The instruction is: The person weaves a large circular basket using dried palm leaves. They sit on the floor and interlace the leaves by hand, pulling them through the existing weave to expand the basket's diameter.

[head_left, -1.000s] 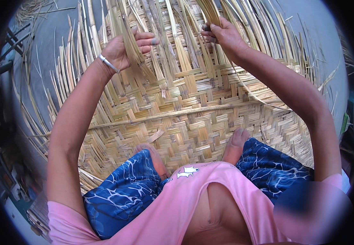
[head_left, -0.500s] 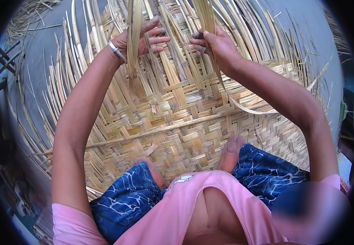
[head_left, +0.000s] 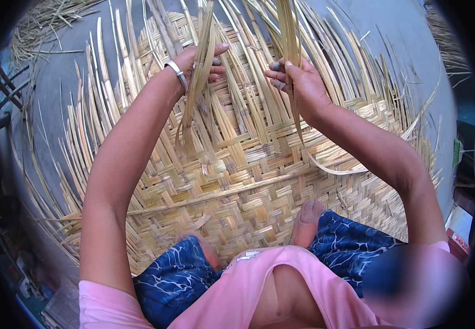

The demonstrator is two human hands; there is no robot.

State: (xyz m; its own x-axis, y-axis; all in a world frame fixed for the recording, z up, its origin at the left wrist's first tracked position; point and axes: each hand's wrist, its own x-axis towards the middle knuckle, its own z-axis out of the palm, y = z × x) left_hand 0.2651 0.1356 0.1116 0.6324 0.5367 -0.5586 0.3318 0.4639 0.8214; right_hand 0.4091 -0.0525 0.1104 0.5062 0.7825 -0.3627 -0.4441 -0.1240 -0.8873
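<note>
A woven mat of flat, straw-coloured reed strips (head_left: pixel 259 189) spreads in front of me, its far ends loose and unwoven. My left hand (head_left: pixel 196 64), with a white band at its wrist, reaches over those ends. Its thumb stands apart from the partly bent fingers, and a bundle of raised strips (head_left: pixel 193 101) lies across it, hiding part of the palm. Opposite, my right hand (head_left: pixel 302 82) pinches an upright bunch of flat strips (head_left: pixel 288 33) between thumb and fingers. One long thin strip (head_left: pixel 319 166) curls down from there under my right forearm.
My bare feet (head_left: pixel 305 222) rest on the near part of the mat. A long rod-like strip (head_left: pixel 221 196) crosses the weave. Loose straw (head_left: pixel 45 27) lies at the far left, and dark metal bars (head_left: pixel 11 90) stand at the left edge.
My left hand has moved right, its fingers now more bent, and the raised strips lean rightward across it. My right hand has shifted slightly right and nearer, still gripping its strips.
</note>
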